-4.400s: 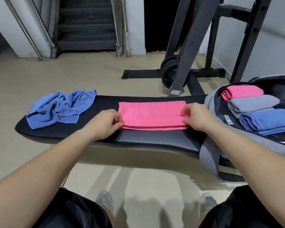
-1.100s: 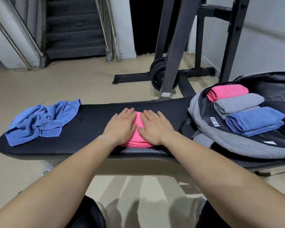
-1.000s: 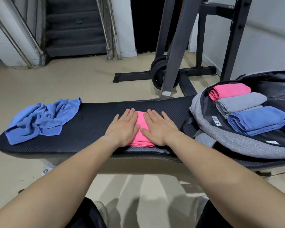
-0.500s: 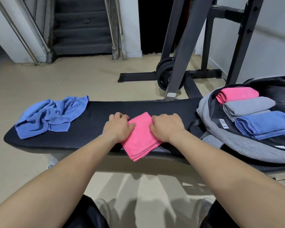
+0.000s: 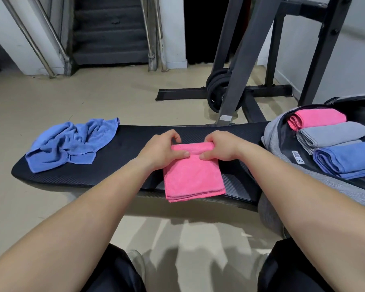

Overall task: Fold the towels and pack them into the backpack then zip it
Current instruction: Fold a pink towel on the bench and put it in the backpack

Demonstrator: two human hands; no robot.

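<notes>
long black bench (image 5: 57, 175) across the scene, open backpack (image 5: 280, 133) at its right end, already holding a pink roll (image 5: 320, 119), a grey roll (image 5: 337, 133) and a blue roll (image 5: 350, 159) side by side. crumpled blue towel (image 5: 72, 142) at the bench's far left, not yet folded. pink towel (image 5: 190, 178) in the middle, folded into a narrow strip running near to far, near edge hanging just past the bench's near side.

rolling from the far end, by the look of it. best done tight and even: keep the roll square to the strip's long edges, press down while turning so the layers do not slip sideways, bring both ends along at the same rate, and match the width of the rolls in the bag so it fits beside them.

left hand (image 5: 162, 150) closed on the left end of the rolled far edge, thumb lying on top near the middle, fingers curled over the far side. right hand (image 5: 217, 147) mirrors it, holding the right end the same way. thumbs almost meeting at the centre. both wrists low, forearms angling inward from the near corners.
</notes>
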